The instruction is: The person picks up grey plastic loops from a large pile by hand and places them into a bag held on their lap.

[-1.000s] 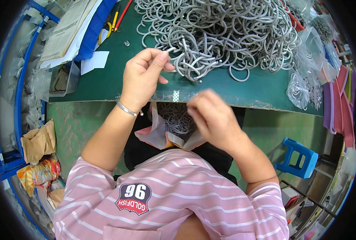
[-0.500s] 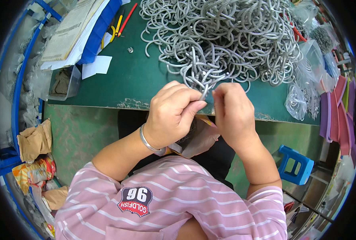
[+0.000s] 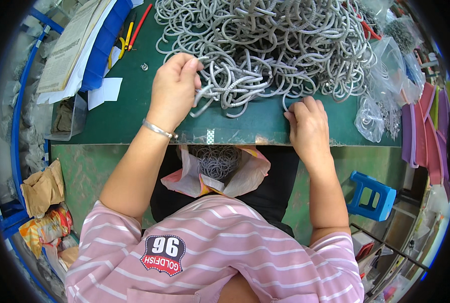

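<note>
A heap of grey, ridged, C-shaped rings [image 3: 290, 45] covers the far middle of the green table. At the heap's near left edge, my left hand [image 3: 175, 83] is closed, its thumb and fingertips pinching a grey ring; its fingers partly hide that ring. My right hand [image 3: 308, 123] rests near the table's front edge, fingers curled, with the end of a grey ring [image 3: 285, 102] at its pinched fingertips. Below the table edge, an open bag [image 3: 250, 174] on my lap holds a tangle of thinner grey rings [image 3: 216, 160].
A blue bin [image 3: 104, 48] with papers, red and yellow hand tools [image 3: 134, 30] and a clear box [image 3: 78, 118] lie left. Clear plastic bags [image 3: 370, 123] and pink and purple strips [image 3: 427, 131] are right. A blue stool [image 3: 370, 196] stands on the floor.
My hands were close together over the lap bag and have moved apart, the left up and left to the heap, the right slightly right. The bag's opening now shows.
</note>
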A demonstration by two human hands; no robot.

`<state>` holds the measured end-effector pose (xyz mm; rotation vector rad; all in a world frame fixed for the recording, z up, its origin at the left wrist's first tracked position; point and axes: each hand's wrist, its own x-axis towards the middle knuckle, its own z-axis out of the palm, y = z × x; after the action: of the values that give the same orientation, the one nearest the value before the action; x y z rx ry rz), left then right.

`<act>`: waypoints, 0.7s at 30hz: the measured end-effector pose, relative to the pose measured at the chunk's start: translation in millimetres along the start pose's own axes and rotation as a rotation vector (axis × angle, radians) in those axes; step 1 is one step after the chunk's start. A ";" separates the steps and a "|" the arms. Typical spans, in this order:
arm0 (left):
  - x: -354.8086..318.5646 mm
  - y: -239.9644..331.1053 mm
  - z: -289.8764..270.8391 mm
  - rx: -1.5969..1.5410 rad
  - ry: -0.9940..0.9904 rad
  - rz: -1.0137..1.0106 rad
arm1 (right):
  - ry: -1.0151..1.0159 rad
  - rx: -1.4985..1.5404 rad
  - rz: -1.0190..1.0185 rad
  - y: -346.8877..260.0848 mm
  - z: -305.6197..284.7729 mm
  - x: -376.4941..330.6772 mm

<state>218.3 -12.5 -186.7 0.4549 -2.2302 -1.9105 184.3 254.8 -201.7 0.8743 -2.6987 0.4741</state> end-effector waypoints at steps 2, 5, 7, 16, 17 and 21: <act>-0.1 18.3 6.1 0.304 -0.011 0.099 | -0.055 0.076 -0.024 -0.4 -13.5 1.1; -28.6 48.2 22.4 0.551 -0.148 0.982 | -0.053 0.777 0.284 -4.3 -34.8 1.1; -35.8 51.5 28.6 0.533 -0.164 0.947 | 0.042 0.778 0.293 8.6 -36.6 1.3; -28.9 -8.7 17.3 0.269 0.126 0.412 | 0.167 0.847 0.607 15.2 1.9 19.0; -36.5 -12.0 15.1 0.217 0.118 0.289 | 0.179 0.836 0.619 10.2 0.7 18.4; -49.5 -26.7 6.0 0.268 0.008 0.251 | -0.061 0.794 0.549 18.2 -8.7 19.3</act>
<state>266.0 6.2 -210.5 0.2029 -2.4167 -1.4936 159.5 262.1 -191.2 0.2511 -2.7746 1.7280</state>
